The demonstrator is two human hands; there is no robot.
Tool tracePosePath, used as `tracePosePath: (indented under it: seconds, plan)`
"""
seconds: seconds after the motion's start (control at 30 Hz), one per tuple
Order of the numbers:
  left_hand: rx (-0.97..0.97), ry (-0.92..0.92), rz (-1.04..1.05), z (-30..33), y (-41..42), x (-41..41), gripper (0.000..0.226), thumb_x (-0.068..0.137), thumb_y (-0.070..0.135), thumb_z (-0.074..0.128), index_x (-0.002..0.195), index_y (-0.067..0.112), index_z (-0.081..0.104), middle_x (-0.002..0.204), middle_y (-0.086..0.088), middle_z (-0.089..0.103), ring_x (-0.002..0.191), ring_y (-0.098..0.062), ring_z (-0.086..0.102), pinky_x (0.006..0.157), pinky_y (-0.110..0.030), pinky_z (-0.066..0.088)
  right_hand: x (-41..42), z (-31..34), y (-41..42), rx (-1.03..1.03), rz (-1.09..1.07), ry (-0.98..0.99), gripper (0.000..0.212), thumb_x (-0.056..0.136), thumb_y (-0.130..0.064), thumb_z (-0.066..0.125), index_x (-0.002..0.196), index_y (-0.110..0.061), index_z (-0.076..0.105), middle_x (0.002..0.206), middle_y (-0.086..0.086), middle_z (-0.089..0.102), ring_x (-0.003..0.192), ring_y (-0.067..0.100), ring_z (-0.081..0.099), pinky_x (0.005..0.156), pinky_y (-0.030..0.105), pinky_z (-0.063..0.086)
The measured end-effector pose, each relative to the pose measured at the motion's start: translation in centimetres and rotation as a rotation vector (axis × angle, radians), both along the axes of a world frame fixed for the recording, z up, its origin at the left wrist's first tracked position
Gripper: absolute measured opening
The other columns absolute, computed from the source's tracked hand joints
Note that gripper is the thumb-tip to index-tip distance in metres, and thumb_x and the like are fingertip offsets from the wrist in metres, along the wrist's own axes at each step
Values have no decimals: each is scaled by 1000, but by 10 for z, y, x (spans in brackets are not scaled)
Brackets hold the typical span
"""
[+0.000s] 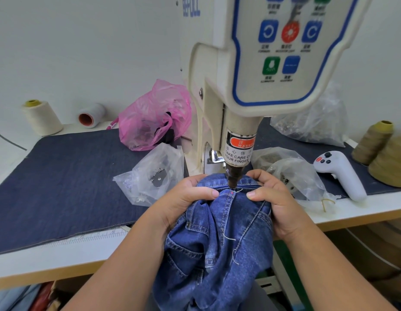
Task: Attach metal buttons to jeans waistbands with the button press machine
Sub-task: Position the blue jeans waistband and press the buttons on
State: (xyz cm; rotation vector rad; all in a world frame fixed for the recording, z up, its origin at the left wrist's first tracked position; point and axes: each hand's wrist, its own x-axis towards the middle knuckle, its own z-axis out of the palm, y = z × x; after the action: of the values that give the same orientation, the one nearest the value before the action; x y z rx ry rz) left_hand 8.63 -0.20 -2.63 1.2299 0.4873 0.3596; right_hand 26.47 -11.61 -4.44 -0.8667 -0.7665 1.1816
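Left hand (190, 196) and right hand (269, 194) each gripped the jeans waistband (219, 182) under the press punch (232, 180) | button seemingly hidden | advice: keep fabric taut, thumbs clear.

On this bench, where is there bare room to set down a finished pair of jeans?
Widest free patch: the dark denim mat, between the cream thread cone, the pink bag and the clear bag. Right of the press machine is crowded: clear bags of parts, the white handheld controller, olive thread cones.
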Motion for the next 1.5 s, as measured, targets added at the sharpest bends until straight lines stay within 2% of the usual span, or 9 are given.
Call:
tracePosePath:
  seconds: [0.2,0.37,0.6,0.77,0.93,1.1,1.23,1.5]
  plan:
    - [5,7,4,-1,0,0,61,61,20,77,119,5,67,114,-20,71,101,-31,69,87,-37,58,0,-1,0,-9,-10,3,35,59,3,62,89,-14,67,86,15,69,71,25,67,63,35,57]
    - [-4,10,6,-2,0,0,51,71,11,68,121,2,65,116,-23,69,101,-32,68,89,-38,56,0,-1,1,-8,-2,-9,38,51,-5,74,87,-17,70,87,14,70,73,24,68,64,34,57]
    - [-18,6,11,0,0,1,68,55,23,78,120,4,66,111,-19,71,97,-28,70,81,-33,58,1,-1,1,-15,-3,-20,37,50,-8,76,85,-20,72,87,12,70,74,24,68,65,34,57]
    - [-26,2,3,-1,1,1,68,55,22,78,119,2,65,112,-21,70,100,-32,68,88,-38,56,1,-1,1,-10,0,-1,37,50,-7,75,86,-18,71,87,13,70,73,24,68,63,34,57]
    - [-37,-7,1,-1,1,1,68,55,20,77,119,1,65,110,-21,70,97,-31,68,83,-36,58,1,-1,1,-16,-1,-14,37,50,-8,75,85,-19,72,87,13,70,73,24,69,63,34,57]
    - [-40,-4,5,-2,1,1,68,54,19,76,119,1,65,112,-23,70,98,-32,67,85,-38,57,1,-1,1,-14,-2,-8,38,51,-5,74,87,-16,70,87,14,70,72,24,68,63,34,57]
    - [-33,0,11,-1,1,1,67,54,19,76,119,3,66,109,-22,70,94,-30,69,80,-34,59,1,-1,1,-21,-17,-12,35,60,3,65,91,-12,66,86,15,69,71,25,68,62,34,57]
    - [-58,-26,-8,-3,2,1,60,57,17,76,115,4,69,113,-23,69,98,-32,68,83,-36,58,0,0,1,-24,-22,9,35,59,3,66,89,-15,68,86,13,70,71,24,69,62,34,57]
